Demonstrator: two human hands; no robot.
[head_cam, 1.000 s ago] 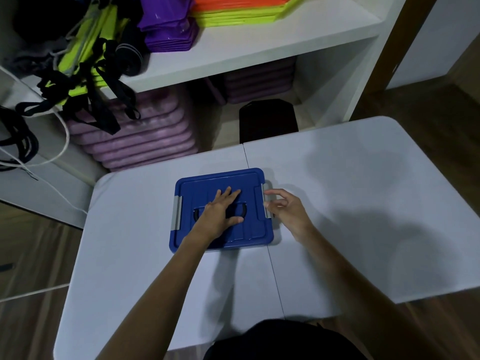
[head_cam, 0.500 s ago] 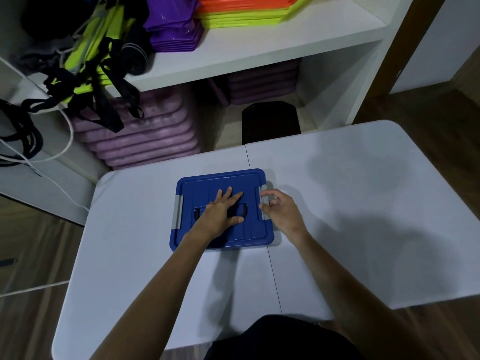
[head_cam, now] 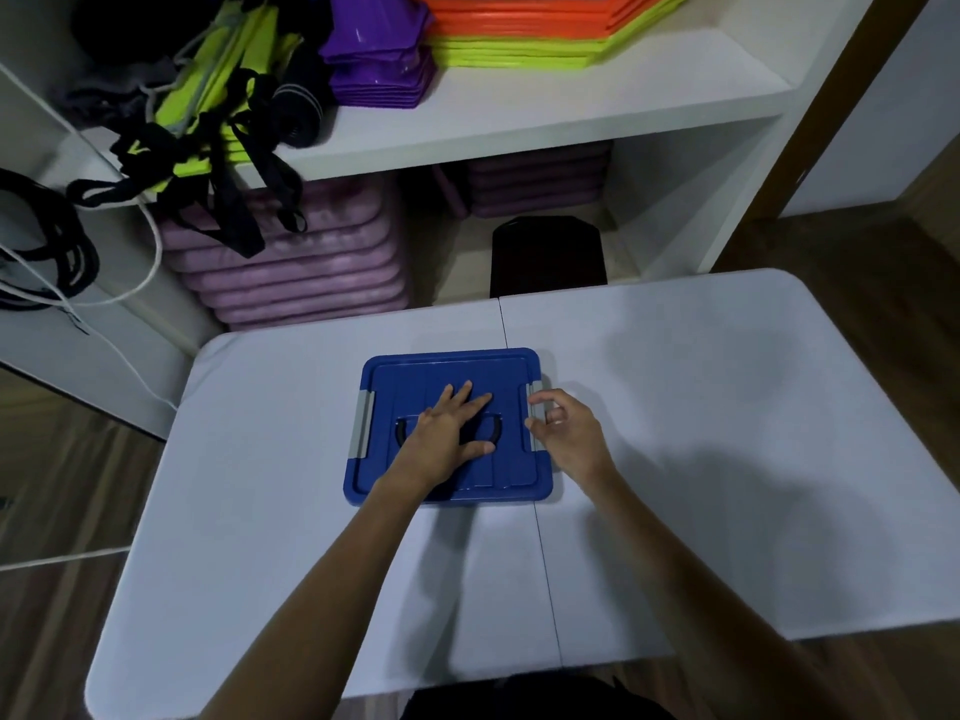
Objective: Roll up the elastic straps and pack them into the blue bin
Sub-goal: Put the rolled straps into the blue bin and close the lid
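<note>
A blue bin [head_cam: 405, 381] with its lid on and grey side latches sits in the middle of the white table [head_cam: 727, 433]. My left hand [head_cam: 454, 431] lies flat and spread on the lid, over its recessed handle. My right hand [head_cam: 563, 433] is at the bin's right edge, fingers curled at the grey right latch [head_cam: 533, 402]; whether they grip it is unclear. Black elastic straps [head_cam: 228, 200] hang tangled with neon-green pieces from the shelf at the upper left. More black straps [head_cam: 57, 241] hang at the far left.
A white shelf unit [head_cam: 519, 132] stands behind the table, holding purple items [head_cam: 379, 59] and stacked orange and green mats [head_cam: 545, 33]. Purple pads [head_cam: 296, 262] are stacked underneath. A black stool [head_cam: 548, 257] is beyond the table's far edge. White cord [head_cam: 150, 241] dangles at left.
My right hand has moved in from beside the bin to its right latch. The left hand stays flat on the lid. The camera has shifted slightly.
</note>
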